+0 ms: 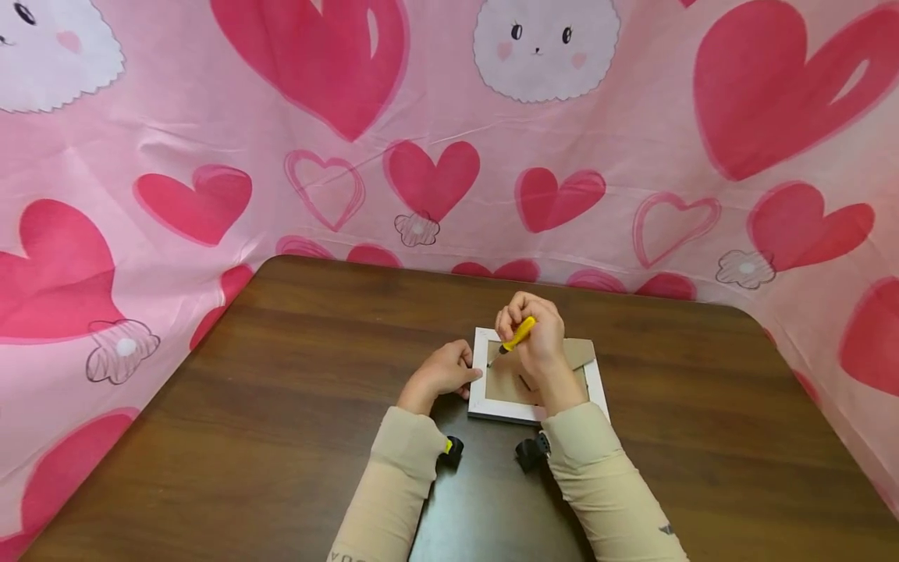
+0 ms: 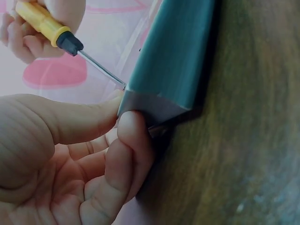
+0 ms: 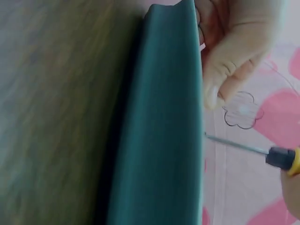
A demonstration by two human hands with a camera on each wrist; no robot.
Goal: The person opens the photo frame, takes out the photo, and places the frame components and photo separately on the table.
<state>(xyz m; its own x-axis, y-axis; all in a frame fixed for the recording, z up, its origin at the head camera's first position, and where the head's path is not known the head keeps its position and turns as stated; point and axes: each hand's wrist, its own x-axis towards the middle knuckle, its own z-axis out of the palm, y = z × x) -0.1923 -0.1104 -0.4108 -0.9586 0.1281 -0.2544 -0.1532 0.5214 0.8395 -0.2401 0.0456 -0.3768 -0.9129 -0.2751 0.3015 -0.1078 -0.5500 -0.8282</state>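
A white picture frame (image 1: 480, 394) lies on the table with its brown backing board (image 1: 504, 384) facing up. At the frame's left side, my left hand (image 1: 442, 371) pinches the edge, thumb on top and fingers curled at the side, as the left wrist view shows up close. My right hand (image 1: 544, 339) is above the backing and grips a screwdriver (image 1: 521, 332) with a yellow and black handle. Its thin metal shaft (image 2: 102, 69) slants down to the inner left edge of the frame, near my left thumb. My right forearm hides part of the frame's lower right.
A raised light brown flap (image 1: 579, 353) shows at the frame's upper right, with a dark piece (image 1: 524, 382) on the backing. The brown wooden table (image 1: 316, 406) extends around the frame. A pink heart-patterned cloth (image 1: 449, 101) hangs behind the table and at its sides.
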